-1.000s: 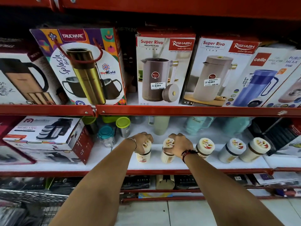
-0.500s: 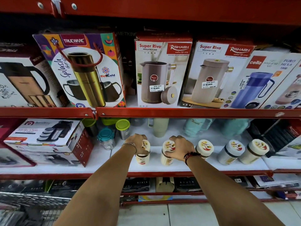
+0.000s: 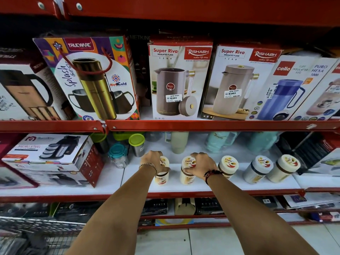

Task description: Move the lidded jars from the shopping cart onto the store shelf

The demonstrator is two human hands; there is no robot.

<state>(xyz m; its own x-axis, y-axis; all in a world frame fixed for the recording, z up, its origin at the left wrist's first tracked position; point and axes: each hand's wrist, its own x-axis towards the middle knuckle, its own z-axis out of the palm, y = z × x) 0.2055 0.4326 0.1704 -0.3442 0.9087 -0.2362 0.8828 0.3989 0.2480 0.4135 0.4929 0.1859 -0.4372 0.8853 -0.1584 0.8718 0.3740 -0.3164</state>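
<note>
Several cream lidded jars with "Caddy" labels stand in a row on the white middle shelf [image 3: 184,187]. My left hand [image 3: 153,161] grips the leftmost jar [image 3: 162,178] from above. My right hand [image 3: 201,165] grips the jar beside it [image 3: 187,178]. Both held jars rest upright on the shelf. To the right stand three more jars: one [image 3: 229,165], another [image 3: 258,169] and the last [image 3: 284,168], which lean in the wide-angle view. The wire shopping cart [image 3: 36,234] shows at the bottom left; its contents are dark and unclear.
A boxed steel container set [image 3: 53,157] sits left on the same shelf. Small containers with teal and green lids [image 3: 127,151] and pale tumblers [image 3: 177,142] stand behind the jars. The red shelf above [image 3: 202,125] carries flask boxes. Tiled floor lies below.
Both hands stay on the same two jars. The view has shifted slightly, and the hands have edged a little toward the back of the shelf.
</note>
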